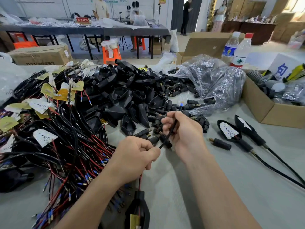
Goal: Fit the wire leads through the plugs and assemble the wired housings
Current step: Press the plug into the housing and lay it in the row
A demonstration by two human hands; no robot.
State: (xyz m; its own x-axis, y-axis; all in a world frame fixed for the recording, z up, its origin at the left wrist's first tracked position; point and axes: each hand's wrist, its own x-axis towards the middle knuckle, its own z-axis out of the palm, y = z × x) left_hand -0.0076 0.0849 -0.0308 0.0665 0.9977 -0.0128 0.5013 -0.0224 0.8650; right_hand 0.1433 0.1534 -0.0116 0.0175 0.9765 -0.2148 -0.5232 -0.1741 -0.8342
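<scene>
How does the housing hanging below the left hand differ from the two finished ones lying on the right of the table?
The hanging housing dangles upright on red and black wires, showing a yellow board. The two finished housings lie flat on the table, one showing a white board, with black cables trailing away. All are black and teardrop-shaped.

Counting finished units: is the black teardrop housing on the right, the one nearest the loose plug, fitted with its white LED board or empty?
Fitted. The black teardrop housing shows the white LED board inside its rim.
</scene>
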